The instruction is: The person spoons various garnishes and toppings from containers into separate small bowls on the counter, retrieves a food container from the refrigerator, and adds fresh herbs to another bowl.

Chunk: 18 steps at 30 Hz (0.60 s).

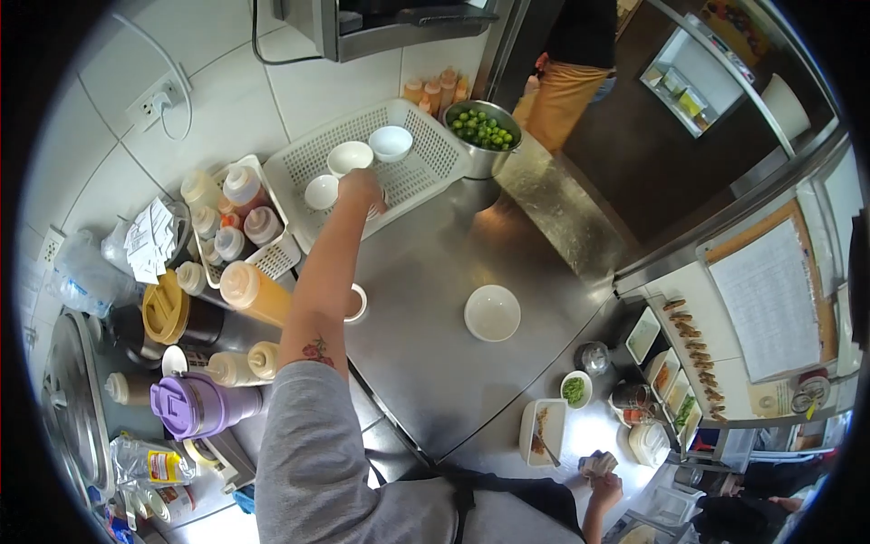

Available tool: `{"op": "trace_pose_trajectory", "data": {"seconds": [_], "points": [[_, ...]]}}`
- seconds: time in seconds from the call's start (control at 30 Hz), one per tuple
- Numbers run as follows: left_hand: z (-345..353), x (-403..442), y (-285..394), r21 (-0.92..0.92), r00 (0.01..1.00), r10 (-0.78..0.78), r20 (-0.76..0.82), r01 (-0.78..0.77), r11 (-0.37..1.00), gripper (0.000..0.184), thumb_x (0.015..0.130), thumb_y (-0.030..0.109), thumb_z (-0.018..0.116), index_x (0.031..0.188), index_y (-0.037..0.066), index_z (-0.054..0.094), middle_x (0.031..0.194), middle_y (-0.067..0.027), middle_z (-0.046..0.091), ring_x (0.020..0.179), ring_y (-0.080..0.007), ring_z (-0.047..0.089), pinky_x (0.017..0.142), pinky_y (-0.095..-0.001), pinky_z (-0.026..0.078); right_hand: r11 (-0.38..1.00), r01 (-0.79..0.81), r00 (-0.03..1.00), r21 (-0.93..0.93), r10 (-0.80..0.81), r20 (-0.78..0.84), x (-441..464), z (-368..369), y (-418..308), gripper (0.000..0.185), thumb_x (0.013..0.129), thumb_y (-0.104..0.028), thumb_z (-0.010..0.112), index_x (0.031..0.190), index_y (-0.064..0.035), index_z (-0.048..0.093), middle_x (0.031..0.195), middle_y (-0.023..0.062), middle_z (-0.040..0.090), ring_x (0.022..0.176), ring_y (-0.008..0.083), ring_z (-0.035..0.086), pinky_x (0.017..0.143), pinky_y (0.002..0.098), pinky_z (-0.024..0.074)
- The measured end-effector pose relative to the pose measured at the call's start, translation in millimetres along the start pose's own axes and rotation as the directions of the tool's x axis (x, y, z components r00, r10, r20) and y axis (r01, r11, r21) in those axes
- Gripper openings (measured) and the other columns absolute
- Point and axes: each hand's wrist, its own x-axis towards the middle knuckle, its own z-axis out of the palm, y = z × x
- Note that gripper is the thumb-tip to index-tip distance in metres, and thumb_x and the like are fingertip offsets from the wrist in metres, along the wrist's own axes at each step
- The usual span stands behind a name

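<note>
My left hand reaches into a white perforated basket against the tiled wall, its fingers mostly hidden. It is beside three white bowls: a small one, a middle one and a bluish one. Low at the right, my right hand is closed around a crumpled greyish cloth. Near the middle of the steel counter stands an empty white bowl. A small cup with brown contents is partly hidden behind my left forearm.
A pot of green limes stands right of the basket. Sauce bottles and a purple tumbler crowd the left. At lower right are a rectangular container with a spoon and a bowl of chopped greens. A person stands beyond.
</note>
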Motion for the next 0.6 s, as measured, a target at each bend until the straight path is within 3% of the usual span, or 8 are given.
{"op": "trace_pose_trajectory", "data": {"seconds": [0.03, 0.1, 0.17, 0.23, 0.3, 0.4, 0.5, 0.6], "points": [[4.5, 11.8, -2.2, 0.002, 1.000, 0.009, -0.010, -0.009, 1.000, 0.073, 0.052, 0.040, 0.089, 0.111, 0.004, 0.067, 0.111, -0.0133, 0.069, 0.100, -0.0294, 0.068, 0.081, -0.0411, 0.058, 0.999, -0.022, 1.000, 0.031, 0.023, -0.022, -1.2, 2.3, 9.2, 0.019, 0.072, -0.001, 0.062, 0.089, -0.0019, 0.071, 0.078, 0.0132, 0.064, 0.065, 0.0264, 0.064, 0.060, 0.0354, 0.0529], [25.7, 41.3, -11.0, -0.147, 0.933, 0.132, -0.334, -0.190, 0.971, 0.068, 0.064, 0.048, 0.080, 0.114, 0.005, 0.067, 0.115, -0.0156, 0.068, 0.103, -0.0309, 0.067, 0.087, -0.0395, 0.055, 1.000, -0.021, 1.000, -0.012, 0.020, -0.004, 5.3, 7.8, 19.5, 0.020, 0.072, -0.004, 0.063, 0.091, -0.0026, 0.070, 0.081, 0.0136, 0.064, 0.069, 0.0286, 0.064, 0.063, 0.0379, 0.0525], [2.8, 27.7, -21.0, -0.360, 0.954, -0.146, -0.261, 0.044, 0.932, 0.053, 0.080, 0.044, 0.066, 0.116, 0.004, 0.067, 0.118, -0.0193, 0.065, 0.107, -0.0330, 0.065, 0.092, -0.0391, 0.052, 0.998, -0.009, 0.995, -0.058, 0.015, 0.098, 6.0, 3.1, 24.9, 0.029, 0.074, -0.012, 0.065, 0.102, -0.0040, 0.068, 0.091, 0.0151, 0.064, 0.086, 0.0352, 0.062, 0.077, 0.0448, 0.0492], [7.2, 12.5, -42.9, -0.138, 0.975, -0.196, -0.103, 0.182, 0.974, 0.037, 0.086, 0.026, 0.058, 0.115, 0.003, 0.067, 0.118, -0.0202, 0.065, 0.108, -0.0325, 0.064, 0.090, -0.0414, 0.052, 0.997, 0.039, 0.999, -0.067, -0.038, 0.011, 6.6, -5.5, -8.6, 0.048, 0.075, -0.009, 0.062, 0.123, -0.0034, 0.059, 0.110, 0.0187, 0.059, 0.107, 0.0382, 0.052, 0.095, 0.0471, 0.0398], [56.9, 19.3, -76.1, -0.040, 0.959, -0.140, -0.247, 0.134, 0.990, 0.030, 0.086, 0.026, 0.058, 0.101, 0.002, 0.070, 0.106, -0.0217, 0.068, 0.101, -0.0345, 0.066, 0.085, -0.0423, 0.054, 0.990, 0.138, 0.989, -0.040, -0.140, -0.045, 11.0, -18.5, -36.4, 0.047, 0.079, -0.011, 0.060, 0.125, -0.0037, 0.057, 0.114, 0.0190, 0.057, 0.110, 0.0376, 0.050, 0.100, 0.0464, 0.0376], [55.3, -7.2, -76.4, 0.173, 0.955, -0.112, -0.275, 0.164, 0.971, 0.024, 0.086, 0.027, 0.060, 0.096, 0.007, 0.071, 0.102, -0.0164, 0.070, 0.097, -0.0312, 0.068, 0.081, -0.0422, 0.055, 0.984, 0.100, 0.993, 0.148, -0.108, 0.053, 18.2, -32.0, -87.2, 0.023, 0.090, -0.016, 0.057, 0.105, -0.0031, 0.069, 0.097, 0.0175, 0.065, 0.098, 0.0351, 0.058, 0.090, 0.0420, 0.0445], [45.5, -14.5, -75.6, 0.148, 0.950, -0.108, -0.293, 0.157, 0.977, 0.028, 0.084, 0.031, 0.063, 0.097, 0.007, 0.071, 0.102, -0.0163, 0.070, 0.099, -0.0318, 0.068, 0.082, -0.0437, 0.054, 0.989, 0.027, 0.909, 0.146, -0.085, 0.408, 17.9, -36.8, -120.3, 0.032, 0.092, -0.031, 0.060, 0.110, -0.0061, 0.070, 0.095, 0.0162, 0.069, 0.089, 0.0315, 0.064, 0.082, 0.0409, 0.0482], [30.0, 1.8, -103.1, 0.064, 0.926, -0.018, -0.378, 0.046, 0.997, 0.032, 0.080, 0.033, 0.067, 0.096, 0.007, 0.074, 0.099, -0.0146, 0.071, 0.093, -0.0331, 0.069, 0.081, -0.0443, 0.053, 0.963, 0.069, 0.868, 0.261, -0.187, 0.461, 8.0, -26.5, -135.5, 0.042, 0.088, -0.040, 0.064, 0.110, -0.0056, 0.070, 0.093, 0.0179, 0.070, 0.081, 0.0313, 0.068, 0.077, 0.0395, 0.0528]]}}
